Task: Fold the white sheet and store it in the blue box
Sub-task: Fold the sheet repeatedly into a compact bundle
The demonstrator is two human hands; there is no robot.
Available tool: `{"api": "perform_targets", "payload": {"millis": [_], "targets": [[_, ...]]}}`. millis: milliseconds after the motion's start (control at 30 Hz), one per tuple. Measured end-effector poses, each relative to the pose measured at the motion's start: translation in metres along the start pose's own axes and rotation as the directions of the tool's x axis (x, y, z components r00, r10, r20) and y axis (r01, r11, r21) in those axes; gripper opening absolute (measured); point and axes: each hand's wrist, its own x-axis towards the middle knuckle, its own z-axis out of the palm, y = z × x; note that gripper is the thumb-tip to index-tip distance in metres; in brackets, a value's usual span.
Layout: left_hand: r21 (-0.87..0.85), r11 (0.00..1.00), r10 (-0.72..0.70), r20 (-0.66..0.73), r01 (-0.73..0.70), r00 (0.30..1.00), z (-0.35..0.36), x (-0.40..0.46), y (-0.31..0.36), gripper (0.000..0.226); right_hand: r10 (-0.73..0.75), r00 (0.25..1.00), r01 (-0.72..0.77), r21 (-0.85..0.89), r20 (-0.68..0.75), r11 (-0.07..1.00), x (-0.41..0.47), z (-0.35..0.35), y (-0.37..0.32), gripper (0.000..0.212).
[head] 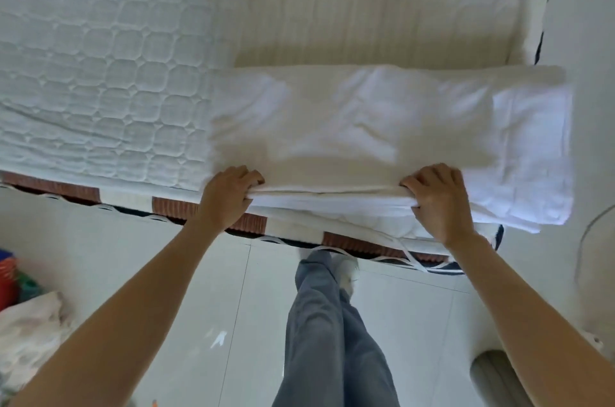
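The white sheet [376, 127] lies folded into a long thick band along the near edge of the bed, its right end hanging a little past the mattress corner. My left hand [229, 195] grips the near layered edge of the sheet towards its left end. My right hand [439, 198] grips the same edge farther right, fingers curled into the layers. Between my hands the stacked folds show as thin white lines. No blue box can be made out with certainty.
The bed [100, 80] has a white quilted cover and a brown, white and dark patterned side [173, 207]. My legs in grey trousers [329, 323] stand on the pale tiled floor. Coloured items [13, 277] and a crumpled cloth [30, 333] lie at the left.
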Motion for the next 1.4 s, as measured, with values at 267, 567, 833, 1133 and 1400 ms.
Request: {"api": "perform_targets", "payload": {"millis": [267, 567, 833, 1133, 1400], "targets": [[-0.037, 0.999, 0.015, -0.056, -0.018, 0.998, 0.032, -0.012, 0.003, 0.027, 0.069, 0.997, -0.070, -0.012, -0.014, 0.998, -0.021, 0.036, 0.002, 0.049], [0.018, 0.998, -0.067, 0.194, 0.065, 0.979, 0.037, -0.010, 0.029, 0.031, 0.250, 0.966, -0.236, -0.176, 0.062, 0.956, -0.039, 0.036, -0.003, 0.060], [-0.131, 0.964, 0.246, 0.121, -0.230, 0.962, 0.022, 0.063, 0.150, 0.043, 0.471, 0.877, -0.441, -0.221, 0.101, 0.870, -0.073, 0.004, 0.087, 0.064], [-0.058, 0.970, 0.242, 0.300, -0.236, 0.923, 0.072, 0.096, 0.232, 0.070, 0.100, 0.973, -0.146, -0.216, -0.210, 0.965, -0.073, -0.026, 0.130, 0.052], [-0.089, 0.992, 0.113, 0.253, -0.094, 0.961, 0.043, 0.102, 0.262, 0.032, 0.310, 0.948, -0.303, 0.092, -0.067, 0.948, -0.075, -0.039, 0.154, 0.032]]}}
